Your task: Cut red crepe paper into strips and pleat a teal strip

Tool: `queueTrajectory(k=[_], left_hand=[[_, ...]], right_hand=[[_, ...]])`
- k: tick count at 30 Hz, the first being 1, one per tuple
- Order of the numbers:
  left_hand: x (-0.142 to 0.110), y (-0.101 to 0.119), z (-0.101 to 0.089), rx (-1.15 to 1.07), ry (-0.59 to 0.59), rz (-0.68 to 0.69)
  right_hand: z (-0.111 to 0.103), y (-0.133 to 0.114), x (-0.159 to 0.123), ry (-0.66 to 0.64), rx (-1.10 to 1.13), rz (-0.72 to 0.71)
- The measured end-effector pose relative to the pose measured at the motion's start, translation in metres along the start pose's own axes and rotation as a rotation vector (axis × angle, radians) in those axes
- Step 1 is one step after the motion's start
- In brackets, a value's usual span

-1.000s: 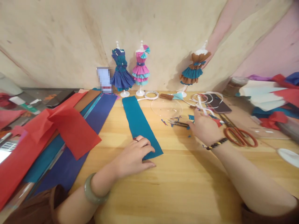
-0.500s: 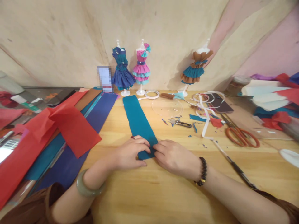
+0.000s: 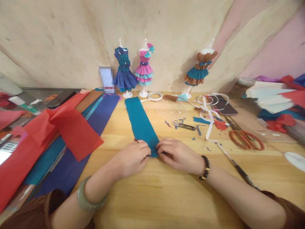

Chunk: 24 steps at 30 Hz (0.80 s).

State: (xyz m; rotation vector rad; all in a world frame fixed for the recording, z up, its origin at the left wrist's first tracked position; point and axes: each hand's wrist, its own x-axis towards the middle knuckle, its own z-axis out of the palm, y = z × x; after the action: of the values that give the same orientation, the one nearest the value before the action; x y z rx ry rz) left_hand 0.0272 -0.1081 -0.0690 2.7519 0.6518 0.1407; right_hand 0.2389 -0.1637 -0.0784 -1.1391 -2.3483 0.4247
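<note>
A long teal strip of crepe paper lies on the wooden table, running away from me toward the back. At its near end my left hand pinches the left corner, thumb and fingers closed on the edge. My right hand is closed at the right corner of the same end, its fingertips against the paper. The near edge looks turned up, though my fingers partly cover it.
Red and dark blue crepe paper lie at left. Three small dressed mannequins stand at the back. To the right are thread snips, orange-handled scissors, a pen and white tape.
The near end of the teal strip has been turned up, so its edge now sits farther from me. My left fingers have closed on the corner; my right hand has shifted slightly upward.
</note>
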Motion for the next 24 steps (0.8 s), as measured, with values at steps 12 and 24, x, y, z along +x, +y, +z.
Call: queueTrajectory(k=[12,24], left_hand=[[0.001,-0.006,-0.010,-0.046,-0.064,-0.001],[-0.002,-0.006,-0.016,-0.021,-0.122,-0.055]], right_hand=[[-0.001,0.012,-0.006,-0.029,-0.043,0.034],[-0.017,0.013,-0.006,-0.196,0.174,0.224]])
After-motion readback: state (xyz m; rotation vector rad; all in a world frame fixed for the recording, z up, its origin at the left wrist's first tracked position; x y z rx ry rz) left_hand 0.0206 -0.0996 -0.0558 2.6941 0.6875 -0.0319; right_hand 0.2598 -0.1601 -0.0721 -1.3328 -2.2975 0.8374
